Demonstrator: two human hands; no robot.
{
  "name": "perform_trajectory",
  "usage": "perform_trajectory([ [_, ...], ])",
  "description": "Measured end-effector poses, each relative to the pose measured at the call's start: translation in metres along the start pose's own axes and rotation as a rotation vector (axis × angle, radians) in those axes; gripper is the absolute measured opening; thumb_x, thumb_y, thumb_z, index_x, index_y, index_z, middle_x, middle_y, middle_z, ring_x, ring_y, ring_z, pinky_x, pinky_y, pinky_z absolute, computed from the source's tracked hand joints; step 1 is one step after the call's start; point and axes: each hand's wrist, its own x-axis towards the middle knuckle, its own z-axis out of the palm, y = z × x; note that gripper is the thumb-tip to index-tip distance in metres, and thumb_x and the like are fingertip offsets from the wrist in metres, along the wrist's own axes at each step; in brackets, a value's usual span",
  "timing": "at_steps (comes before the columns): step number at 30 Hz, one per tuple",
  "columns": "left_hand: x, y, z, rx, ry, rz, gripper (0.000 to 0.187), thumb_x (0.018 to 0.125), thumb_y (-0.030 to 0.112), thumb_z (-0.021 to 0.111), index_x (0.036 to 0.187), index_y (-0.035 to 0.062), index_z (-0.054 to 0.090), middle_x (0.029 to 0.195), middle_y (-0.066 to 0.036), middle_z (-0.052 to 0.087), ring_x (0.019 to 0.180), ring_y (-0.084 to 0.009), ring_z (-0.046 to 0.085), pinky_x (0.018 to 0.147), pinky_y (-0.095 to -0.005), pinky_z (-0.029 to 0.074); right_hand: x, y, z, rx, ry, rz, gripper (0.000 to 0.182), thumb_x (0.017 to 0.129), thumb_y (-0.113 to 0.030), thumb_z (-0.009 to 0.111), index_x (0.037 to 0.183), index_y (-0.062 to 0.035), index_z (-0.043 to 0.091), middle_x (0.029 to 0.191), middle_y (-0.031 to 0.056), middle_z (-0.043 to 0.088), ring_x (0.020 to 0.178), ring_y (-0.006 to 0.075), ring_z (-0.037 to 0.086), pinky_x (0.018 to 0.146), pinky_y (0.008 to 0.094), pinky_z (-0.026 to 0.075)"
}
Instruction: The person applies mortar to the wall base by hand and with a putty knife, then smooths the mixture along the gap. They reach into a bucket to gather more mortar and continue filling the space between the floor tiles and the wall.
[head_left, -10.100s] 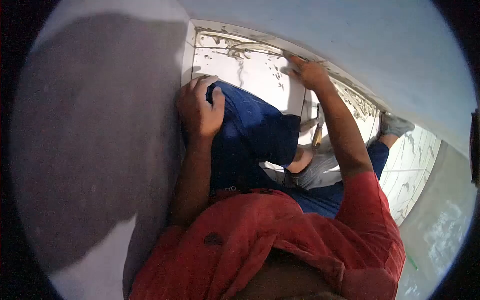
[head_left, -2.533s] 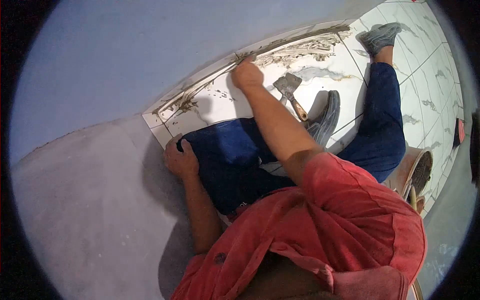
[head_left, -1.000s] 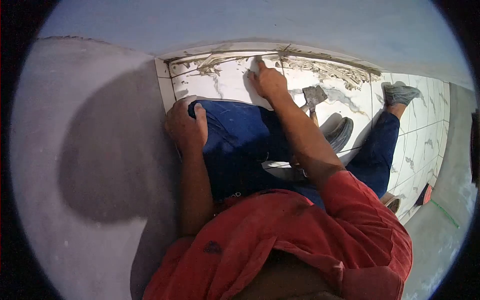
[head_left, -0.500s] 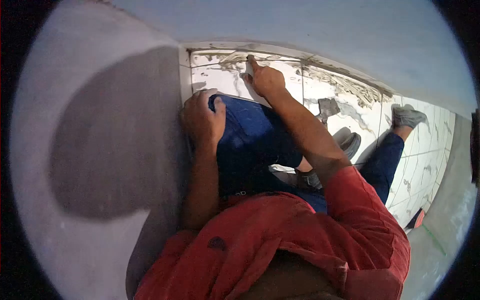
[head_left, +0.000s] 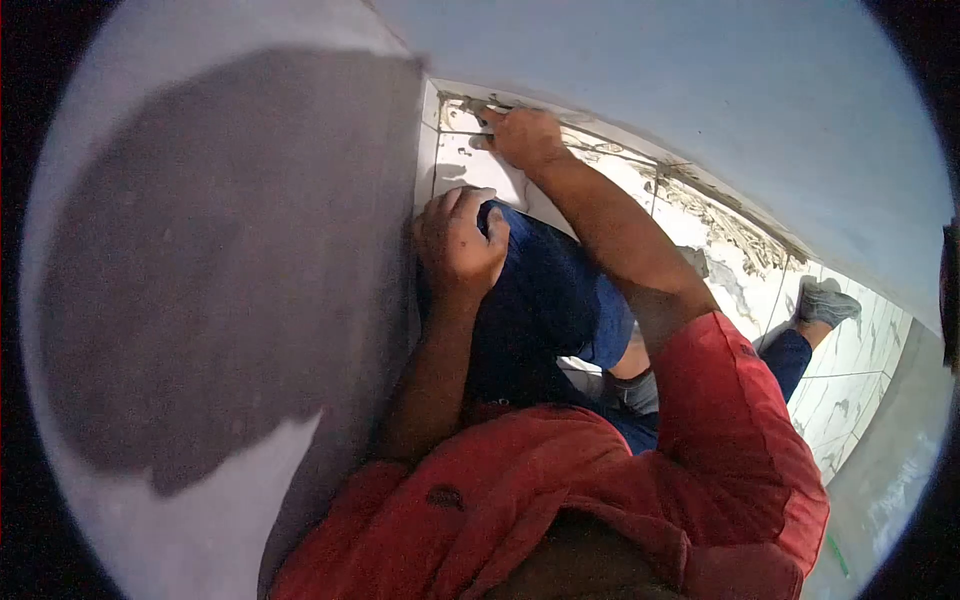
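Observation:
My right hand (head_left: 522, 137) reaches to the seam where the white floor tiles (head_left: 462, 155) meet the tiled skirting (head_left: 640, 148). Its index finger stretches out to the smeared grout (head_left: 480, 103) near the corner, and the thumb stands apart below. The other fingers are folded and mostly hidden; I see no tool in this hand. My left hand (head_left: 462, 240) rests over my bent knee in blue trousers (head_left: 545, 285), thumb spread away from the fingers. Beyond my right forearm a grey, flat-bladed tool, perhaps a scraper (head_left: 695, 262), lies on the tiles, partly hidden.
Close on my left rises a plastered wall (head_left: 200, 270) carrying a large shadow. Another pale wall (head_left: 760, 90) runs along the front. Messy grout residue (head_left: 735, 222) lies along the seam to the right. My shoe (head_left: 826, 303) stands on the tiles there.
My right hand has slid left along the seam toward the corner. The view has turned and shifted, and my right arm now covers more of the scraper-like tool. My left hand stays on the knee.

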Motion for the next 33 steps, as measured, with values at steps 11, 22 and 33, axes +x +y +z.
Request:
perform_trajectory([
  [11,-0.002,0.002,-0.008,0.03,-0.001,0.019,0.026,0.082,0.021,0.062,0.104,0.0079,0.067,0.105,-0.013,0.065,0.105,-0.0314,0.058,0.093,-0.0476,0.041,-0.108,0.114,0.007,-0.18,-0.168,0.219,0.069,0.091,-0.064,0.045,0.15,-0.0415,0.018,0.107,0.0216,0.067,0.1,0.0359,0.067,0.086,0.0486,0.055],
  [22,-0.003,-0.009,0.006,0.023,0.058,0.075,0.024,0.08,0.019,0.064,0.101,0.0083,0.068,0.105,-0.012,0.066,0.102,-0.032,0.06,0.091,-0.0471,0.044,-0.103,0.075,0.001,-0.03,-0.068,0.237,0.076,0.087,-0.07,0.046,0.151,-0.0326,0.025,0.107,0.0171,0.069,0.101,0.0344,0.067,0.086,0.0473,0.054],
  [33,-0.003,0.003,-0.002,0.202,0.006,0.044,0.026,0.084,0.02,0.063,0.105,0.0058,0.068,0.107,-0.016,0.067,0.103,-0.036,0.061,0.092,-0.0442,0.047,-0.238,0.242,0.028,-0.199,-0.187,0.367,0.071,0.09,-0.068,0.044,0.15,-0.0361,0.024,0.094,0.0184,0.068,0.086,0.0301,0.07,0.077,0.0439,0.056],
])
